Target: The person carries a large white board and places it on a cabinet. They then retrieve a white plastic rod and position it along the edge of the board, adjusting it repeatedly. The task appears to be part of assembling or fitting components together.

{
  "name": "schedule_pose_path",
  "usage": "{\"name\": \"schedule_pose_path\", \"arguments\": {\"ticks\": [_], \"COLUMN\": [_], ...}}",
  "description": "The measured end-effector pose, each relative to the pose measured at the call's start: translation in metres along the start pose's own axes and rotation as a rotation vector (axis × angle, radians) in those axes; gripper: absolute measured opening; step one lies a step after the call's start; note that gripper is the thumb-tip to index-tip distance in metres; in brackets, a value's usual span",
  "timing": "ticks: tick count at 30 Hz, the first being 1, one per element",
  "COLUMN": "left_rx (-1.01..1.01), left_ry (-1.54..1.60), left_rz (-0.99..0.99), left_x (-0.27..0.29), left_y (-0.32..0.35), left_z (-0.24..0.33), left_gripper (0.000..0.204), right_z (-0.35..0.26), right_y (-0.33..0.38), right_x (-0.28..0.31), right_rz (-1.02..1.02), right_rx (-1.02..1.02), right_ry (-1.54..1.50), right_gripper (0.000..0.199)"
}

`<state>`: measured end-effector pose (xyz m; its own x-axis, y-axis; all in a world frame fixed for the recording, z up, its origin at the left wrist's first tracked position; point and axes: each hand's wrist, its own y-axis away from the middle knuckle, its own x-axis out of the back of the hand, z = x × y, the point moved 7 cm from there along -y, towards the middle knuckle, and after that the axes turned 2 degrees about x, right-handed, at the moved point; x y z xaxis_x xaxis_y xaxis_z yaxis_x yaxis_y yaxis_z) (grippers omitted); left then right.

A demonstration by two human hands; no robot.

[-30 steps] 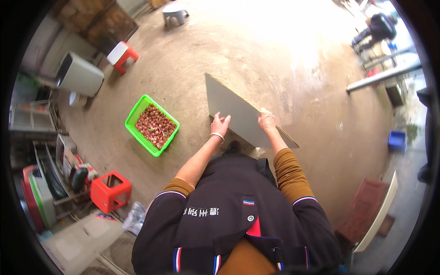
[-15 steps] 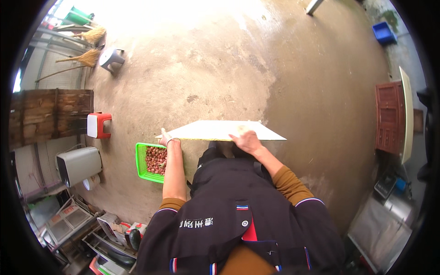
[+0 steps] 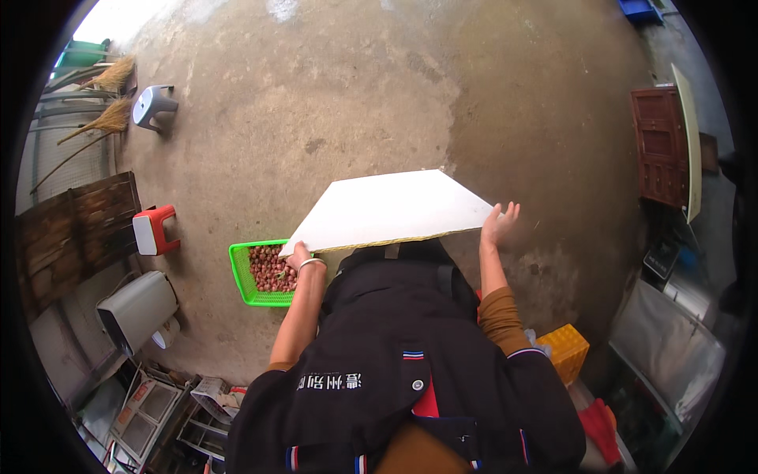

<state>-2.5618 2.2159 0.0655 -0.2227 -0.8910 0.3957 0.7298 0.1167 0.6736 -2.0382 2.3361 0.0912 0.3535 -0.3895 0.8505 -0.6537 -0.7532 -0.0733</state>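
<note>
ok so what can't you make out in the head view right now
All in the head view:
- White board: its underside faces away from the camera.
- Left hand: its fingers under the board are hidden by it.
- Right hand: whether its palm touches the board's corner can't be told.
- Green basket: partly behind board and left hand.
- Blue bin: cut off by the top edge.

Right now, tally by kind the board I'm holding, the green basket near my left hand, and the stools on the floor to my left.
White board: 1
Green basket: 1
Grey stool plus red-and-white stool: 2
Total: 4
</note>
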Motion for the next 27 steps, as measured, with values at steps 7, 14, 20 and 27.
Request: {"name": "schedule_pose_path", "arguments": {"ticks": [7, 14, 20, 27], "left_rx": [-0.153, -0.213, -0.112, -0.315], "left_ry": [0.018, 0.057, 0.177, -0.087], "left_rz": [-0.288, -0.265, -0.141, -0.009], "left_x": [-0.033, -0.046, -0.065, -0.102], "left_y": [0.031, 0.01, 0.003, -0.024], "left_z": [0.017, 0.046, 0.052, 0.065], "left_gripper": [0.061, 0.062, 0.059, 0.04], "right_z": [0.051, 0.061, 0.032, -0.025], "right_y": [0.036, 0.091, 0.076, 0.046], "right_x": [0.028, 0.008, 0.0, 0.015], "right_rz": [0.097, 0.188, 0.166, 0.048], "right_rx": [-0.293, -0.461, -0.463, -0.75], "right_ry": [0.111, 0.107, -0.074, -0.163], "right_gripper": [0.054, 0.061, 0.062, 0.062]}}
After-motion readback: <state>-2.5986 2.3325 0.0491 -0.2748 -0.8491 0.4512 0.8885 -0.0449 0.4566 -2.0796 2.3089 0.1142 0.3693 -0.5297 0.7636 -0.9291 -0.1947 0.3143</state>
